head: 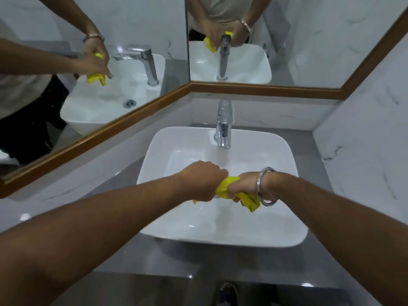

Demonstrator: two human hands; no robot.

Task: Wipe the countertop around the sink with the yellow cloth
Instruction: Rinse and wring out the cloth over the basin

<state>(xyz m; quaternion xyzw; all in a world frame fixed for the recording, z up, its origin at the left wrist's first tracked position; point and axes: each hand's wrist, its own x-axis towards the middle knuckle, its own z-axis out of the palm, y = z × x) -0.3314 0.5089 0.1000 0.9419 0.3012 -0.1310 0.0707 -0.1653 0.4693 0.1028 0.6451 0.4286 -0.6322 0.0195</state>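
Cloth point(228, 186) twisted between fists | left hand point(202, 181), right hand point(247, 184) both clenched on it | over sink point(154, 151), likely so drips fall below hands, off surface point(220, 261)

Both forearms reach forward; the left hand point(202, 181) and right hand point(247, 185) are clenched into fists, knuckles nearly meeting, right wrist bent

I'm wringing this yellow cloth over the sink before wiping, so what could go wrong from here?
1. The yellow cloth, twisted between the left hand and right hand, sits near the sink's front rim, so drips may land on the grey countertop.
2. A loose tail hangs below the right grip and could fling drops.
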